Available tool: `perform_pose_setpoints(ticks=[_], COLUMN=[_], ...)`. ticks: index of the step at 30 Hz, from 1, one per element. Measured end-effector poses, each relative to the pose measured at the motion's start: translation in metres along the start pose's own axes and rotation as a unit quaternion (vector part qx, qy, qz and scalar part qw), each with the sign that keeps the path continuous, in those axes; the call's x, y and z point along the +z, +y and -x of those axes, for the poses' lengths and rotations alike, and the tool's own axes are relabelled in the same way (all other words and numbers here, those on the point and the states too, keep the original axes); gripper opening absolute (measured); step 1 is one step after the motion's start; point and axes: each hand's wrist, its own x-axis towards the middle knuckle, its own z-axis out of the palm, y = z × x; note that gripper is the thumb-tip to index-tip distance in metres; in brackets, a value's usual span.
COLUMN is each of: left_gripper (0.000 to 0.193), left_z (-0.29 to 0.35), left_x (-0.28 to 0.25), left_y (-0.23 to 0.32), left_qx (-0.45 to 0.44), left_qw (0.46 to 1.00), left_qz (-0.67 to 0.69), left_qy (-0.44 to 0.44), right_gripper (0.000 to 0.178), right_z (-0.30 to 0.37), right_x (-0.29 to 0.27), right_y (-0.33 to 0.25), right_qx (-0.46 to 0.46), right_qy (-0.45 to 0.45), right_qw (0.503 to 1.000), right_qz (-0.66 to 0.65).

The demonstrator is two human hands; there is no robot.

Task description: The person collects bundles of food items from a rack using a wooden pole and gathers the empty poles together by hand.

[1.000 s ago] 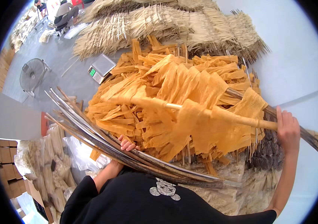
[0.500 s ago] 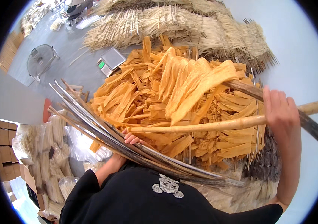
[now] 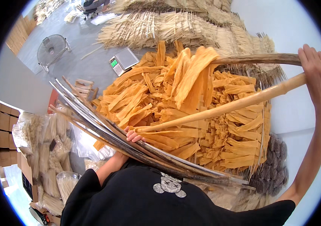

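Note:
My left hand (image 3: 134, 136) is closed around a bundle of long thin poles (image 3: 107, 130), some dark wood, some silvery, held slantwise against my chest. The thin end of a bamboo pole (image 3: 220, 107) reaches its fingers. Raised at the far right, my right hand (image 3: 314, 62) grips the bamboo pole's thick end and a dark wooden pole (image 3: 258, 59) together. Over the dark pole's left end drape wrinkled orange-yellow sheets (image 3: 194, 77), looking like bean curd skin. Below them spreads a large heap of similar sheets (image 3: 239, 124).
Pale dried sticks (image 3: 168, 28) lie in long rows behind the heap. A digital scale (image 3: 124, 60) and a fan (image 3: 51, 51) are on the floor to the left. Bagged pale sticks (image 3: 49, 147) and cardboard boxes (image 3: 4, 139) line the lower left; dark bundles (image 3: 273, 165) sit at right.
My right hand has moved up and right with both poles. The draped sheets have bunched nearer the dark pole's left end. My left hand still holds the bundle.

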Motion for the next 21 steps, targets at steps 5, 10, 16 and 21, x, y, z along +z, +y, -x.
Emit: perform_pose_setpoints(ticks=[5,10,16,21], left_gripper=[0.049,0.05,0.051,0.052], left_z=[0.004,0.002,0.003,0.005], left_x=[0.015,0.032,0.034,0.037], left_y=[0.018,0.031,0.039,0.038], left_qx=[0.021,0.025,0.029,0.021], left_qw=[0.998,0.998,0.997,0.998], left_qz=[-0.04,-0.046,-0.06,-0.058], left_qy=[-0.046,-0.037,-0.034,-0.033], right_gripper=[0.046,0.051,0.044,0.039], right_z=[-0.027,-0.03,-0.042,-0.032], right_x=[-0.059,-0.041,-0.018,0.003], right_y=[-0.025,0.017,0.013,0.025], right_qx=[-0.009,-0.006,0.0,-0.007], right_qy=[0.129,0.101,0.137,0.089], right_qw=[0.991,0.994,0.991,0.995], right_qz=[0.029,0.036,-0.008,-0.038])
